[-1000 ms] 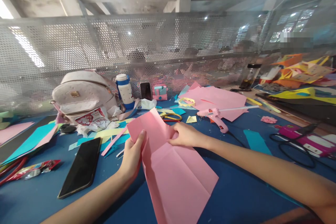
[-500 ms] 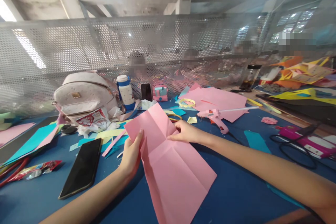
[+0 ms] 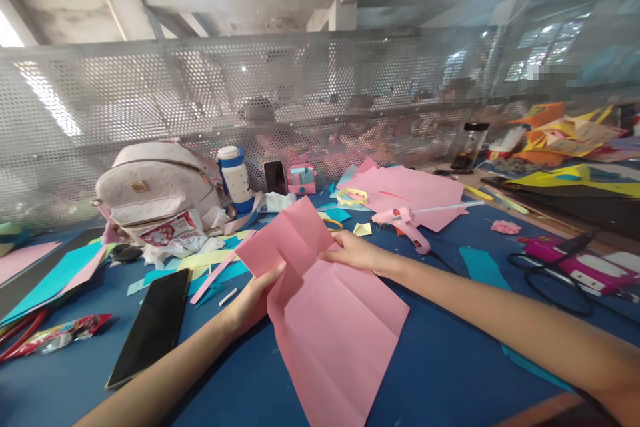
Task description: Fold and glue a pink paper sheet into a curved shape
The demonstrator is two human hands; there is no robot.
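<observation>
A creased sheet of pink paper (image 3: 340,327) is held up between my two hands, over the blue tabletop (image 3: 225,387). My left hand (image 3: 255,297) grips its left edge, thumb on top and fingers behind the sheet. On the other side, my right hand (image 3: 357,252) pinches the paper near its middle right, most of the fingers hidden. Between the hands the paper buckles, and its upper part tilts up along a fold. A pink glue gun (image 3: 407,221) with a long white stick lies just beyond my right hand.
A black phone (image 3: 153,320) lies left of my left forearm. Behind are a white backpack (image 3: 155,180), a bottle (image 3: 235,180) and stacked pink paper (image 3: 415,190). A magenta power strip (image 3: 575,263) with a black cable sits right. A perforated metal screen (image 3: 300,80) closes the back.
My left hand has pushed its thumb further onto the paper, toward the middle. The sheet now buckles more between the hands, its top part bent up. The view has shifted slightly.
</observation>
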